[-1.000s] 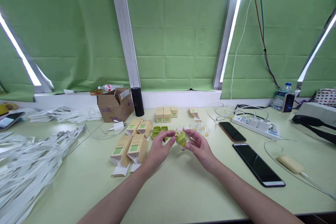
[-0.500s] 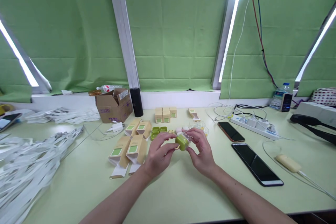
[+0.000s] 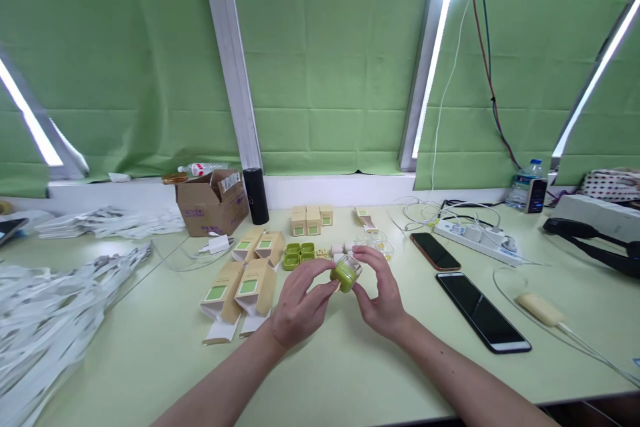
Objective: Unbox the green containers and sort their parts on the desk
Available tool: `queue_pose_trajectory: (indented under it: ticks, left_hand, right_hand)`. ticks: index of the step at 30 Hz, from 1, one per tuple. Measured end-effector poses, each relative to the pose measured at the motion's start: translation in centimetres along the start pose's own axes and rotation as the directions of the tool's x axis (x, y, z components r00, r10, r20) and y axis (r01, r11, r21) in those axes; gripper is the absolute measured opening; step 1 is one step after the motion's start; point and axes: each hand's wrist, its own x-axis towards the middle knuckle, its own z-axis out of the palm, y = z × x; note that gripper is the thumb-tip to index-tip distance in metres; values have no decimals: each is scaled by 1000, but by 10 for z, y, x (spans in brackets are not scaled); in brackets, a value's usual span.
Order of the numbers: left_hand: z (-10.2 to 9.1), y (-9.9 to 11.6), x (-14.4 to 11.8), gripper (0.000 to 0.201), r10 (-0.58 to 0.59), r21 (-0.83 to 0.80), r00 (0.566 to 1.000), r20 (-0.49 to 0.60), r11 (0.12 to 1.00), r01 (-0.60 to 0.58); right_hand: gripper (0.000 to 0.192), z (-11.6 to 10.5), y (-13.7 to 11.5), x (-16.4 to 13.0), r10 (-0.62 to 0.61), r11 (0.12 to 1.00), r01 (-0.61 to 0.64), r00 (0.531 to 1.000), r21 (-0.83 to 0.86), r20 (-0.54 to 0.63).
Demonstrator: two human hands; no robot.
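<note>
A small green container with a clear cover [image 3: 345, 275] is held above the table in front of me. My left hand [image 3: 304, 300] pinches its green side between thumb and fingers, and a thin pale strip or tab shows beside that thumb. On the clear side, the thumb and index finger of my right hand [image 3: 382, 295] curl round the container. Just behind my hands lie open green square trays [image 3: 299, 253] and small clear plastic pieces [image 3: 384, 247]. Left of my left hand stand several cardboard boxes with green labels [image 3: 255, 287], their white-lined flaps hanging open.
Small closed boxes [image 3: 306, 221] stand farther back. Two phones [image 3: 483, 312] [image 3: 435, 251] lie on the right, near a power strip [image 3: 475, 243] with cables. White strips [image 3: 65, 307] cover the left side. Behind are a brown carton [image 3: 213, 203] and a black cylinder [image 3: 257, 195].
The container has turned slightly in my fingers and its clear cover faces more upward. My right fingers have spread a little. The whole view has shifted slightly.
</note>
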Motion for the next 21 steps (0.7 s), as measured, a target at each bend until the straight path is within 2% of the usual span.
queue_pose_trajectory:
  ticks: [5, 13, 21]
  left_hand:
    - [0, -1, 1, 26, -8, -3, 1000, 7, 1000, 8]
    - [4, -4, -3, 26, -75, -95, 997, 13, 993, 75]
    - [8, -6, -3, 26, -121, -138, 992, 34, 982, 125]
  right_hand:
    - [61, 2, -1, 0, -61, 998, 61, 998, 17, 16]
    - [66, 5, 1, -5, -37, 999, 34, 990, 25, 134]
    - [71, 4, 0, -1, -50, 998, 46, 991, 38, 127]
